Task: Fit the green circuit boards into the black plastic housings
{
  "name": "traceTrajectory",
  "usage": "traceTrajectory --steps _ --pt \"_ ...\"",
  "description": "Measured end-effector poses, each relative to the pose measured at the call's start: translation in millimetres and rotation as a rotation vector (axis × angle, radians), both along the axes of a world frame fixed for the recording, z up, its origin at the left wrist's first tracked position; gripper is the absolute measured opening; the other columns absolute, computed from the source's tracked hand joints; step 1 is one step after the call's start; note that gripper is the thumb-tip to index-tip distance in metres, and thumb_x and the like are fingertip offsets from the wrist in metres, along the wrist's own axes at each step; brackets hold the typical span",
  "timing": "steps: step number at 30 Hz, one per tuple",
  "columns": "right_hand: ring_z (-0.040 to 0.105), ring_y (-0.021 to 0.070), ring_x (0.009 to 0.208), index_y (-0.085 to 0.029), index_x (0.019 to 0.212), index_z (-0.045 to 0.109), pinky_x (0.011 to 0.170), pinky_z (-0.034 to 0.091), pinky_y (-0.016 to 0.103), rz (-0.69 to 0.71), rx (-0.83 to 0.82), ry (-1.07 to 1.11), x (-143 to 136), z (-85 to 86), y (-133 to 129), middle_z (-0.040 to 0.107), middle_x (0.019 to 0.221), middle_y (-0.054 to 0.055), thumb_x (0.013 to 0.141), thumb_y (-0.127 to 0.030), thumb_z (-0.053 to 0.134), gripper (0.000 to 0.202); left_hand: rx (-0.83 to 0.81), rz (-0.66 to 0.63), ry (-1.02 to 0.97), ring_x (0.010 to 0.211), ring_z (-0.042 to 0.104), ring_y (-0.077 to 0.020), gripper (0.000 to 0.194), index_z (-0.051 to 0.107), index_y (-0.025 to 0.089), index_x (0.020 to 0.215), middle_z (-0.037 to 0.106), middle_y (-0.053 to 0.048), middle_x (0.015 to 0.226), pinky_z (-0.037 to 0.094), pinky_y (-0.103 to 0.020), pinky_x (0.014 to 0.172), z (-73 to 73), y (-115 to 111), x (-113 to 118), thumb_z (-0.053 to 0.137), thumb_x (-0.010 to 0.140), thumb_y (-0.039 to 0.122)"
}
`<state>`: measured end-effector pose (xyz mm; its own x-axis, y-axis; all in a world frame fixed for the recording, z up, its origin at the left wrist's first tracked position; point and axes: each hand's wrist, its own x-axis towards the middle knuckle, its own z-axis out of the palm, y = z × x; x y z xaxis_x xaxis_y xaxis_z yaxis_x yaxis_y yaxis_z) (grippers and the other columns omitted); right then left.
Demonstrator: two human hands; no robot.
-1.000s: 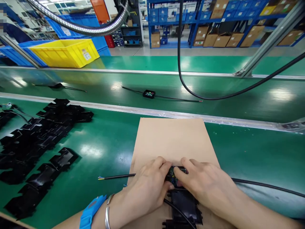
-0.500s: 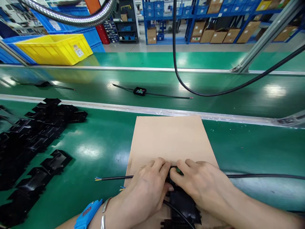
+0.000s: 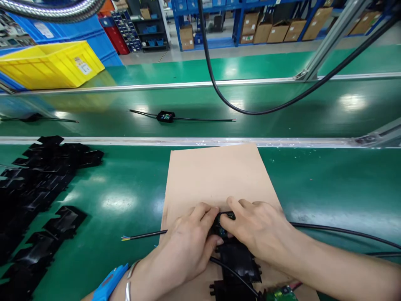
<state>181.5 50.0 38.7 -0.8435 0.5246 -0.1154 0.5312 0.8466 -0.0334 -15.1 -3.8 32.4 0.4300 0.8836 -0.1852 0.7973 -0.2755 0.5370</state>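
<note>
My left hand (image 3: 191, 242) and my right hand (image 3: 260, 228) are closed on a small black plastic box (image 3: 223, 221), pressing it from both sides over a cardboard sheet (image 3: 216, 175). Fingers cover most of the box. One black cable (image 3: 144, 235) with bare coloured wire ends sticks out left of my left hand, and another black cable (image 3: 341, 229) runs off to the right. Just below the box lie flat black plastic covers (image 3: 238, 261), with a cable crossing them. Part of a green circuit board (image 3: 282, 294) shows at the bottom edge.
Black plastic parts (image 3: 40, 188) are heaped at the left. Beyond a metal rail (image 3: 140, 142), an open black box with cables (image 3: 165, 116) lies on the green surface. A yellow bin (image 3: 53, 65) stands at the back left. A thick black cable (image 3: 257, 113) hangs in front.
The view has shifted and tilted slightly. The green circuit board has come into sight at the bottom. Both hands stay on the black box, with the fingers only slightly moved.
</note>
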Motion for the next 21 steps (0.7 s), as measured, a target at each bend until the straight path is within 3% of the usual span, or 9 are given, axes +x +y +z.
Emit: traceTrajectory --steps 3,7,14,21 --pt "0.051 0.0181 0.063 -0.022 0.088 0.055 0.047 0.023 0.03 -0.012 -0.029 0.082 5.0 -4.8 0.1 0.054 0.087 0.004 0.076 -0.005 0.055 0.021 -0.077 0.034 -0.075 0.105 0.058 -0.023 0.046 0.05 0.021 0.13 0.06 -0.007 0.118 0.048 -0.038 0.091 3.1 7.3 -10.3 0.058 0.085 0.019" --pt "0.049 0.0221 0.082 -0.021 0.084 0.055 0.063 0.034 0.033 0.016 -0.044 0.216 8.9 -11.9 -1.4 0.054 0.089 0.003 0.082 -0.008 0.059 0.013 -0.148 0.05 -0.05 0.083 0.062 -0.0185 0.015 0.064 0.022 0.094 0.068 -0.001 0.09 0.047 -0.032 0.075 8.2 11.5 -14.1 0.051 0.088 0.017" --pt "0.044 0.0197 0.083 -0.016 0.08 0.058 0.069 0.033 0.034 0.051 -0.098 0.319 9.8 -20.3 -0.8 0.056 0.086 0.002 0.09 -0.014 0.06 0.01 -0.05 0.088 -0.093 0.073 0.057 -0.0162 0.009 0.056 0.02 0.082 0.063 -0.001 0.081 0.041 -0.028 0.065 12.0 6.1 0.9 0.049 0.085 0.016" --pt "0.044 0.0195 0.082 -0.017 0.08 0.058 0.067 0.029 0.035 0.045 -0.081 0.349 12.0 -21.8 -1.6 0.056 0.082 0.002 0.094 -0.017 0.056 0.014 -0.1 0.168 -0.042 0.062 0.051 -0.0143 0.017 0.054 0.021 0.077 0.058 0.001 0.069 0.037 -0.027 0.058 7.1 7.1 7.6 0.045 0.091 0.02"
